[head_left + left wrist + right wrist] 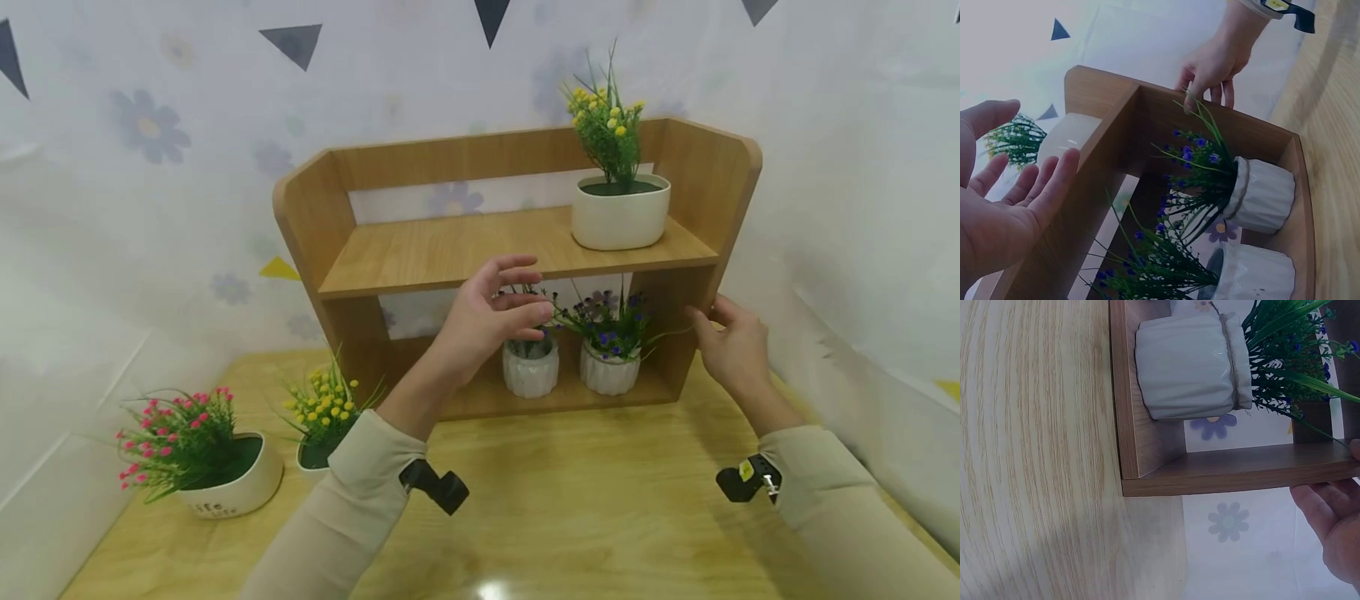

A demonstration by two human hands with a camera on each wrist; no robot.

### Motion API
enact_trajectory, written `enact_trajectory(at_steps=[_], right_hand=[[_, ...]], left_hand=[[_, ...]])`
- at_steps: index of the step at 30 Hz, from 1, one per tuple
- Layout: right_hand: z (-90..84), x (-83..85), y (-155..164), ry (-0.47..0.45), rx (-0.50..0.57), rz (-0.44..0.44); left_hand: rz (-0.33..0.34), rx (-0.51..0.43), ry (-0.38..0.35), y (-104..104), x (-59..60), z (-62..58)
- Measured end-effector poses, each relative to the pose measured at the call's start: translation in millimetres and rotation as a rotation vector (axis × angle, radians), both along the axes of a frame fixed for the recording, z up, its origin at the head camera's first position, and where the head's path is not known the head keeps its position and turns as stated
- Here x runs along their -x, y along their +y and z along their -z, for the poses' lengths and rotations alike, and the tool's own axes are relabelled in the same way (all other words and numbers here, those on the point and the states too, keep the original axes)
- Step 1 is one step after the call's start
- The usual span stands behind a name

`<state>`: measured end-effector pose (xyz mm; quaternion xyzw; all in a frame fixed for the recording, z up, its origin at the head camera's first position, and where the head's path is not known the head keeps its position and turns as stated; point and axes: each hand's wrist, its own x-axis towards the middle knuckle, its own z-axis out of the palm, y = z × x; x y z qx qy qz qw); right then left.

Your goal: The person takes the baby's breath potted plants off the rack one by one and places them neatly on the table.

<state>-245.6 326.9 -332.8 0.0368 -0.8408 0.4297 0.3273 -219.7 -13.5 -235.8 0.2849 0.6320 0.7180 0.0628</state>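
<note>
A two-tier wooden shelf (pixel 435 246) stands on the table. My right hand (pixel 733 346) grips the edge of its right side panel, thumb on the inner face and fingers (pixel 1316 509) on the outer face. My left hand (pixel 487 308) is raised in front of the shelf's middle board, fingers loosely bent, with nothing in it. On the lower tier, two white ribbed pots (pixel 611 371) hold purple flowers, the left one (pixel 531 372) partly hidden behind my left hand. A white oval planter (pixel 621 217) with yellow flowers sits at the right of the upper tier.
On the table (pixel 570 492) at the left are a white planter (pixel 232 492) with pink flowers and another planter with yellow flowers (pixel 322 404), the latter partly covered by my left sleeve. A patterned wall covering (pixel 187 208) rises behind the shelf.
</note>
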Motion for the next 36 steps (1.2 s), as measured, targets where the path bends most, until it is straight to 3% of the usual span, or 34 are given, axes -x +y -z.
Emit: enact_trajectory(at_steps=[8,25,36], right_hand=[[1.0,-0.4,0,0.013,0.006,-0.008],[-1.6,-9.3,-9,0.027,0.007,0.024],[0.7,-14.2,-12,0.032,0.018,0.014]], left_hand=[[0.029,-0.025,0.031,8,12.1,-18.3],[-0.059,-0.093,0.036,28,34.6,-49.8],[-0.125,0.007,0.037,41,69.1,-57.2]])
